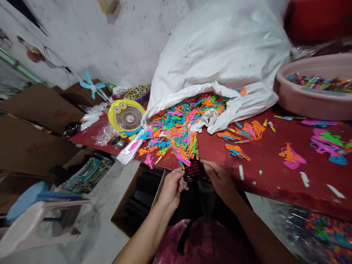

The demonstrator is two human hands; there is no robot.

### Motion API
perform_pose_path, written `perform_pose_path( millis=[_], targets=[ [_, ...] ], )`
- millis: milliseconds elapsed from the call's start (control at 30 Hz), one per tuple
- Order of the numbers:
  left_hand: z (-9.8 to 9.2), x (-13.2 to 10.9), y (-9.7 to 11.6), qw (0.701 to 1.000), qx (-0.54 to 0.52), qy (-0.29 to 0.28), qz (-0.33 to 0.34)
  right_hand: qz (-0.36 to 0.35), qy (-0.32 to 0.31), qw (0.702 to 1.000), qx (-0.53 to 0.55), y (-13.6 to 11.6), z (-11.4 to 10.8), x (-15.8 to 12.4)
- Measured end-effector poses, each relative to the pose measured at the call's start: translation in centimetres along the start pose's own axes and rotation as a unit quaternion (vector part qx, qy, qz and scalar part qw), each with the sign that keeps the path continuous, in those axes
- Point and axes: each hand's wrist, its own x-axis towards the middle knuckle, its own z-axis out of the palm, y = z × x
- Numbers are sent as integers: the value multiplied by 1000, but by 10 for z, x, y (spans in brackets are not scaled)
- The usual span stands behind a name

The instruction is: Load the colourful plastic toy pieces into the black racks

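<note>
My left hand and my right hand face each other at the table's front edge, fingers pinched on a black slotted plastic piece. Small coloured tubes show at the left fingertips; whether the fingers grip them I cannot tell. Just beyond the hands lies a heap of orange, pink, blue and green plastic toy guns, spilling from a big white sack. Below and left of my left hand, an open cardboard box holds stacked black plastic pieces.
On the red table stand a yellow fan and, at right, a pink basin of small coloured tubes. More toy guns lie at right. Stools stand at lower left; a clear bag of coloured pieces sits lower right.
</note>
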Motion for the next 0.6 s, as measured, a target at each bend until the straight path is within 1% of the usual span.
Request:
perform_pose_path(
  millis=[133, 233, 333, 467, 600],
  targets=[
    [-6, 0, 0, 1000, -20, -16, -4, 64, -16, 997, 37, 5, 2, -2],
    [-11, -1, -4, 999, -21, -26, -10, 94, -27, 991, 86, 10, 6, -4],
    [-17, 0, -10, 999, -24, -21, -18, 102, -28, 986, 126, 15, 10, -4],
    [-26, 3, -16, 998, -45, -24, -23, 102, -13, 991, 88, 19, 14, -3],
    [-32, 4, -17, 998, -45, -38, -25, 97, -19, 992, 73, 20, 15, -3]
  ],
)
